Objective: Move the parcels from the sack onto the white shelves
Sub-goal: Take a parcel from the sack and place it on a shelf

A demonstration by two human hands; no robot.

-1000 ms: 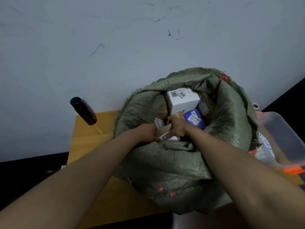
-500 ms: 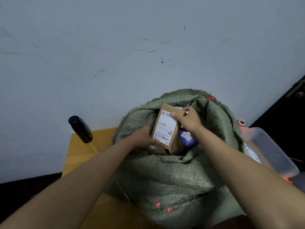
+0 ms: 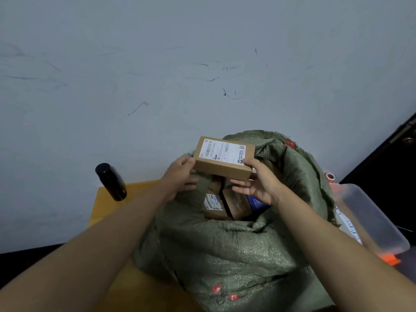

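Here, above the mouth of a green woven sack (image 3: 225, 251), a person's left hand (image 3: 180, 176) and right hand (image 3: 258, 183) are gripping the short ends of a labelled cardboard parcel (image 3: 224, 157), apparently stiff, light and easily held there.

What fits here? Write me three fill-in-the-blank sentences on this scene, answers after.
1. Both hands, left hand and right hand, hold a brown ____ above the sack.
2. The sack's colour is ____.
3. The bottle beside the sack is ____.

Answers: box; green; black
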